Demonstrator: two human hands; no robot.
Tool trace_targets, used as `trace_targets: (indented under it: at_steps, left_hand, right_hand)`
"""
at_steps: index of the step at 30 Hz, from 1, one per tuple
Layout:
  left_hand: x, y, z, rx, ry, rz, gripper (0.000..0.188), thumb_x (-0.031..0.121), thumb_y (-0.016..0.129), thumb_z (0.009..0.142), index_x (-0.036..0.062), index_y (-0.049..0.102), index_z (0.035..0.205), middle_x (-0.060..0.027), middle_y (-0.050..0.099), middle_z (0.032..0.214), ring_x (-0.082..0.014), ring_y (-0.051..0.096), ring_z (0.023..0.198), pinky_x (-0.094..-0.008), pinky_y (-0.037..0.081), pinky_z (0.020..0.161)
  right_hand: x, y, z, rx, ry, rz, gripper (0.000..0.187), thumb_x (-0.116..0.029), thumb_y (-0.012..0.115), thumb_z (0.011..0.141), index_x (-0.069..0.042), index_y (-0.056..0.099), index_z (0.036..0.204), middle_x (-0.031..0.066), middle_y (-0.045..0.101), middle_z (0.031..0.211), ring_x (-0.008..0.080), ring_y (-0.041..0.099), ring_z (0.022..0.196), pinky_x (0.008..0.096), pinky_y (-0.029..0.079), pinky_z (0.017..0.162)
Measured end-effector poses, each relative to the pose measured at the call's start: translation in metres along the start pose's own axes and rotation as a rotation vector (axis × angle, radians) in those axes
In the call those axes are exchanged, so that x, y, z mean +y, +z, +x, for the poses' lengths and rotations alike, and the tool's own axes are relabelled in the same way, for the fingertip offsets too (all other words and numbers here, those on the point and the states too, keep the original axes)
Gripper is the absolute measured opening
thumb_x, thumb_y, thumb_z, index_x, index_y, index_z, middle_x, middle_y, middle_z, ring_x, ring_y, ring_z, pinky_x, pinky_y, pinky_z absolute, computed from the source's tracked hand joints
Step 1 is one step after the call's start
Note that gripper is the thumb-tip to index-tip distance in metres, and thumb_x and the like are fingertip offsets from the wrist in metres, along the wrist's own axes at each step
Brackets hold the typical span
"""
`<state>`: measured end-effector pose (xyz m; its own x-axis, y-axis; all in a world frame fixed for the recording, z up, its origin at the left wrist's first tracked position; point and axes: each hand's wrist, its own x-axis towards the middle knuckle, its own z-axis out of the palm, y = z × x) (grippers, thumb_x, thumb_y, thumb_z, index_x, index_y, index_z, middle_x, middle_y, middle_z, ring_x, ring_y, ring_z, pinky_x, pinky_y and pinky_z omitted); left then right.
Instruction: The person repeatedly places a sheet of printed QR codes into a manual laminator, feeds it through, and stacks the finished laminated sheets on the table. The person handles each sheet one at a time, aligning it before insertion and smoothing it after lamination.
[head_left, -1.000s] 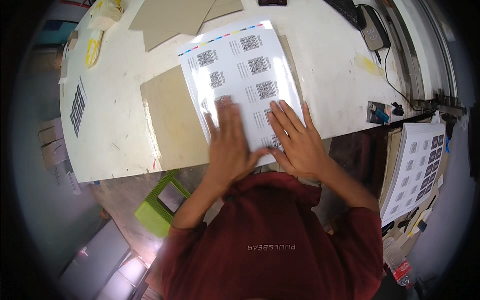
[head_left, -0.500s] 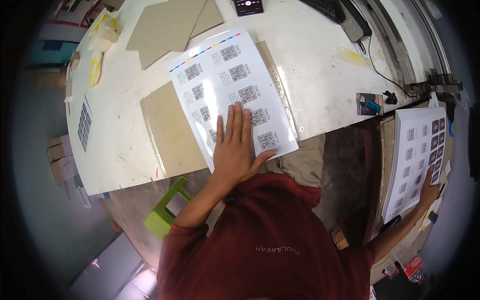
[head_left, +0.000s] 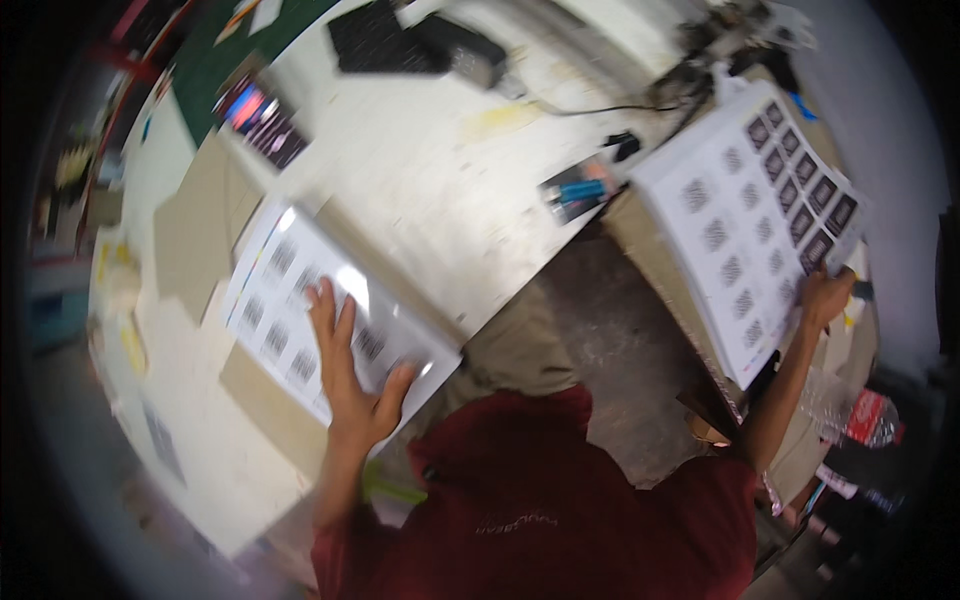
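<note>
My left hand (head_left: 352, 385) lies with its fingers spread on a glossy white sheet (head_left: 415, 340) printed with rows of square codes and a coloured strip along one edge. Beneath that sheet is a beige board (head_left: 265, 400). Out to the right, a stack of similar printed sheets (head_left: 690, 240) rests on a side surface. My right hand (head_left: 828, 297) pinches the right edge of a sheet there, beside a part bearing dark rectangles (head_left: 815, 205). That part looks bent up at its outer corner. Motion blur softens the prints.
Beige cardboard pieces (head_left: 190, 225) and a lit phone (head_left: 262, 122) lie at the far left of the white table (head_left: 400, 150). A blue lighter (head_left: 580, 190) sits near the table's edge, by a black cable (head_left: 600, 107). A plastic bottle (head_left: 865, 415) is at the right.
The view has swung to the right, so the table and left sheet appear further left. My left hand's fingers have spread wider. My right hand stays at the stack's right edge.
</note>
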<state>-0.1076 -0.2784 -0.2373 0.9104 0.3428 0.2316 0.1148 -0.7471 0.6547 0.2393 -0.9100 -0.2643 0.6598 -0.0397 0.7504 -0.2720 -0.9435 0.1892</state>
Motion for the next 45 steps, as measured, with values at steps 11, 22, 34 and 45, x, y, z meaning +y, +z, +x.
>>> trace_targets:
  at_steps: [11,22,34,45]
  left_hand:
    - [0.025,0.027,0.115,-0.253,0.308,-0.071,0.083,0.03,0.08,0.08,0.0087,0.041,0.15,-0.0296,0.02,0.162,-0.0519,0.01,0.151,-0.0656,0.017,0.117]
    - [0.041,0.054,0.2,-0.285,0.441,-0.171,0.078,0.022,0.083,0.074,0.0072,0.05,0.143,-0.0277,0.026,0.161,-0.0506,0.018,0.15,-0.0616,0.022,0.117]
    - [0.055,0.14,0.335,-0.104,0.432,-0.338,0.052,0.018,0.077,0.085,0.0037,0.059,0.132,-0.0193,0.052,0.143,-0.0328,0.053,0.13,-0.0436,0.045,0.104]
    - [0.062,0.18,0.472,-0.02,-0.189,-0.856,0.066,0.032,0.073,0.092,-0.0069,0.047,0.139,-0.0172,0.06,0.127,-0.0225,0.062,0.109,-0.0325,0.051,0.091]
  right_hand:
    - [-0.016,-0.066,0.039,0.068,0.084,0.305,0.021,-0.016,0.057,0.101,0.0,0.067,0.11,0.0165,0.07,0.099,0.0291,0.069,0.091,0.037,0.052,0.084]
    - [0.106,-0.07,0.148,0.22,0.585,1.405,0.041,-0.001,0.061,0.097,0.008,0.045,0.133,0.0212,0.064,0.119,0.0296,0.068,0.104,0.0426,0.061,0.087]
    - [-0.097,0.086,0.326,0.11,0.517,1.816,0.037,0.007,0.058,0.095,0.007,0.048,0.13,0.0221,0.063,0.115,0.0349,0.069,0.098,0.0489,0.065,0.082]
    - [-0.387,0.068,0.333,-0.694,0.569,1.647,0.047,-0.034,0.077,0.089,0.008,0.06,0.105,0.0152,0.066,0.088,0.0215,0.069,0.066,0.0313,0.065,0.061]
